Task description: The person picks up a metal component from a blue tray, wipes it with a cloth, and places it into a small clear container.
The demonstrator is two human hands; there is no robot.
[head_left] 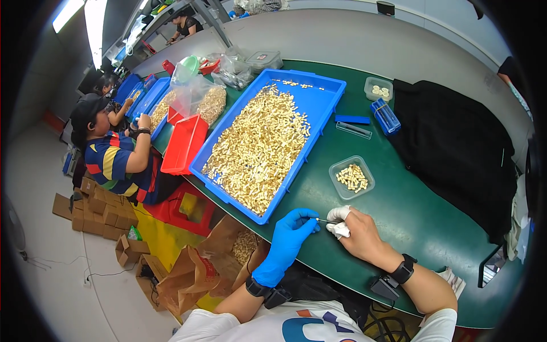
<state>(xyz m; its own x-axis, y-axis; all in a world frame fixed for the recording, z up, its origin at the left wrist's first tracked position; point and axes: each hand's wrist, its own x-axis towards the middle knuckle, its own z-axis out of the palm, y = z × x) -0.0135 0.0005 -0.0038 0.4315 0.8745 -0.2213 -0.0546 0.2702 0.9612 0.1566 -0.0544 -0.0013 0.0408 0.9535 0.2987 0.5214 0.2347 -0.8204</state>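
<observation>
My left hand [289, 235], in a blue glove, is closed, with a tiny brass-coloured piece [317, 219] pinched between thumb and fingertips. White coverings wrap some fingers of my right hand [364, 235], which is closed round a thin metal rod [325, 220]. The rod's tip points at the piece and seems to touch it. Just beyond my hands stands a clear plastic tub [371, 176] holding several small brass-coloured pieces [351, 178]. To the left lies a large blue tray [323, 91], heaped with many more small brass-coloured cylinders [259, 148].
Red bins [187, 142] and a bag of pieces [211, 104] sit left of the tray. A black cloth [450, 148] covers the green table's [307, 188] right side. A blue box [386, 116] lies beside it. A co-worker [114, 142] sits at left; a paper sack [196, 273] stands below.
</observation>
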